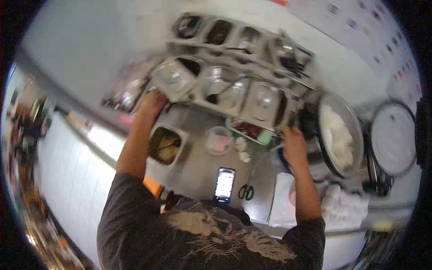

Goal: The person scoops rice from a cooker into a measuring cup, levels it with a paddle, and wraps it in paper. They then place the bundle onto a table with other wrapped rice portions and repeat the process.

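My left hand [154, 104] is curled at the left end of the front row of steel pans, right below a tilted steel lid [174, 78]. My right hand [293, 138] is closed at the right end of that row, beside a green tray [264, 136] with dark red contents. Motion blurs both hands, and I cannot tell what their fingers hold. Between them on the steel counter [193, 155] stand a clear round tub [219, 140] with something pink inside and small white pieces [242, 150]. Another steel lid [262, 101] covers part of a front pan.
A square pan [165, 145] with a utensil sits at the left. Nearer me lie a lit phone [224, 183] and black-handled scissors [246, 192]. At the right are a large pot [355, 130] of white food and a round lid [393, 137]. More pans [219, 31] line the back.
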Tool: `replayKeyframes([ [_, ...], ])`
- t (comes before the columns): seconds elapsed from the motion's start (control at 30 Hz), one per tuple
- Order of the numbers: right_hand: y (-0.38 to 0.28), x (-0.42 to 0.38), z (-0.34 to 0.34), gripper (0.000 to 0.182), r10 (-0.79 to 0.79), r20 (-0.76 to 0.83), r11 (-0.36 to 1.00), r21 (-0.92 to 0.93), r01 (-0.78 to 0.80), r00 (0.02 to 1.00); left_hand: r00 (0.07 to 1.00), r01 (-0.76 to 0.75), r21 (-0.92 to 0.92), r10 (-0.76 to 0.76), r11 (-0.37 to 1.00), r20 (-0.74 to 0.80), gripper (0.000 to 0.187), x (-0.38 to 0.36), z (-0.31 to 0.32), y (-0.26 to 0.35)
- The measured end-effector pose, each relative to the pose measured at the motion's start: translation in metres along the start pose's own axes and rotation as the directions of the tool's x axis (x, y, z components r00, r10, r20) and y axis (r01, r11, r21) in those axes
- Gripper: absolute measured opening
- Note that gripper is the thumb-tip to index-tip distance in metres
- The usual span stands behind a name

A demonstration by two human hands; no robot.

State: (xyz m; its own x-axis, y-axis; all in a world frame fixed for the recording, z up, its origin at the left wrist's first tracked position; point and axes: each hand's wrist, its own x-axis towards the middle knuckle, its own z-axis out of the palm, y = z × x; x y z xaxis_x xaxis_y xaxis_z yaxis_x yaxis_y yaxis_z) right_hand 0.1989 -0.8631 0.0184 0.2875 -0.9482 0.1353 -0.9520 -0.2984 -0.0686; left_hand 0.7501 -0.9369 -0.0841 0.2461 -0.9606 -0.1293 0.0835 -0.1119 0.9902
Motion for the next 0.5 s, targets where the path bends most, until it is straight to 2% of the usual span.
replayKeyframes([
  [0.03,0.014,-0.004,0.004,0.026,0.031,-0.001,0.999,0.009,-0.031,1.0,0.993,-0.094,0.249,0.072,0.964,0.096,0.03,-0.014,0.01,0.005],
  [0.07,0.021,-0.011,0.004,0.024,0.001,-0.039,0.999,0.047,0.001,0.999,0.972,-0.214,0.446,0.142,0.869,0.189,0.038,-0.027,0.02,0.011],
  [0.1,0.016,-0.014,0.0,0.023,-0.016,-0.135,0.997,0.072,0.026,0.991,0.967,-0.244,0.683,0.12,0.688,0.224,0.037,-0.017,0.016,0.007],
  [0.13,0.025,-0.011,0.006,0.026,0.044,0.035,0.998,0.043,-0.046,0.998,0.961,-0.275,0.853,0.097,0.443,0.259,0.036,-0.009,0.013,0.004],
  [0.17,0.002,-0.019,-0.03,0.023,0.076,0.008,0.997,0.03,-0.076,0.997,0.957,-0.208,0.557,0.05,0.804,0.286,0.033,0.016,-0.007,-0.024],
  [0.2,0.012,-0.018,-0.011,0.023,0.047,-0.035,0.999,0.025,-0.046,0.998,0.95,0.014,-0.05,0.002,0.999,0.312,0.03,0.038,-0.026,-0.05],
  [0.23,0.024,-0.017,0.006,0.023,-0.006,-0.077,1.0,0.019,0.008,0.997,0.941,0.206,-0.46,-0.045,0.864,0.336,0.028,0.057,-0.044,-0.075],
  [0.27,0.023,-0.018,0.004,0.022,0.011,-0.076,1.0,0.016,-0.01,0.997,0.906,0.36,-0.593,-0.117,0.721,0.408,0.027,0.051,-0.048,-0.056],
  [0.37,0.024,-0.019,0.003,0.021,0.009,-0.094,1.0,0.006,-0.009,0.996,0.944,0.321,-0.485,-0.235,0.814,0.23,0.029,0.053,-0.046,-0.055],
  [0.43,0.029,-0.019,0.013,0.021,-0.016,-0.151,1.0,0.003,0.017,0.988,0.974,0.134,-0.367,-0.055,0.921,0.218,0.029,0.042,-0.038,-0.059],
  [0.5,0.032,-0.02,0.02,0.022,-0.001,-0.2,1.0,0.016,0.005,0.98,0.897,0.333,-0.298,-0.204,0.894,0.392,0.036,0.011,-0.023,-0.015],
])
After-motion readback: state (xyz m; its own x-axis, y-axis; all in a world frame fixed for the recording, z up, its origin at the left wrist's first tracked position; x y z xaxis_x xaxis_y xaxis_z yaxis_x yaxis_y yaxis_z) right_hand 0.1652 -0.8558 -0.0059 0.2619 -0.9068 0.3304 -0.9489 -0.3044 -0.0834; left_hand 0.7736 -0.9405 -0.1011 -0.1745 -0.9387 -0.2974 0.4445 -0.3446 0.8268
